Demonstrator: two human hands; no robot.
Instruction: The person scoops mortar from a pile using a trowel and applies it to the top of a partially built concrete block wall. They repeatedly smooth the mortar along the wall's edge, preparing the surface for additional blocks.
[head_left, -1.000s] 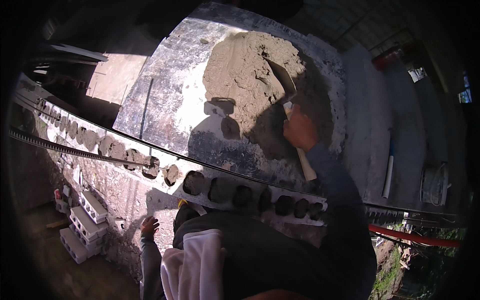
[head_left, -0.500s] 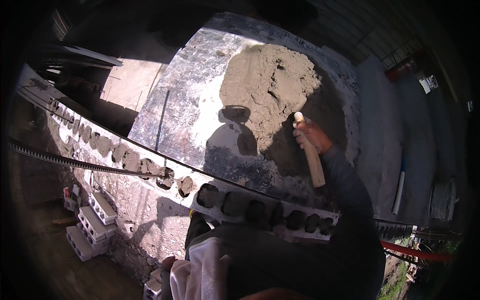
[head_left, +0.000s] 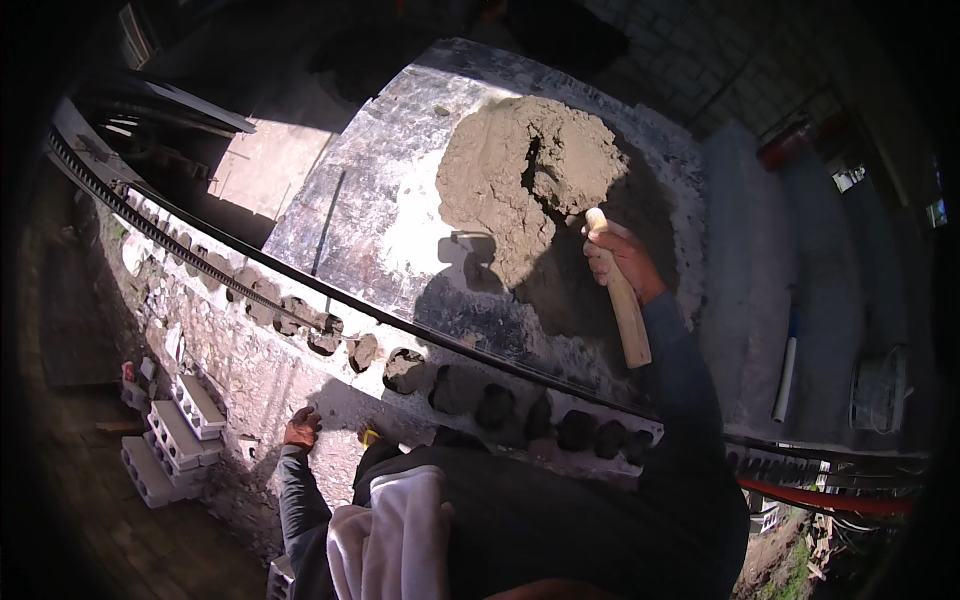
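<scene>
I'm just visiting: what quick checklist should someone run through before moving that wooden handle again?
1. Wooden handle gripped: ok, the right hand is closed around it.
2. Left hand free of tools: ok, none shows in it; it is away from the board.
3. Grey mix resting on the board: ok, heaped, with a dark crack in it.
4. Light on the mix: not ok, shadow covers its right side.
5. Tool's working end: cannot tell, it is not clearly visible.
</scene>
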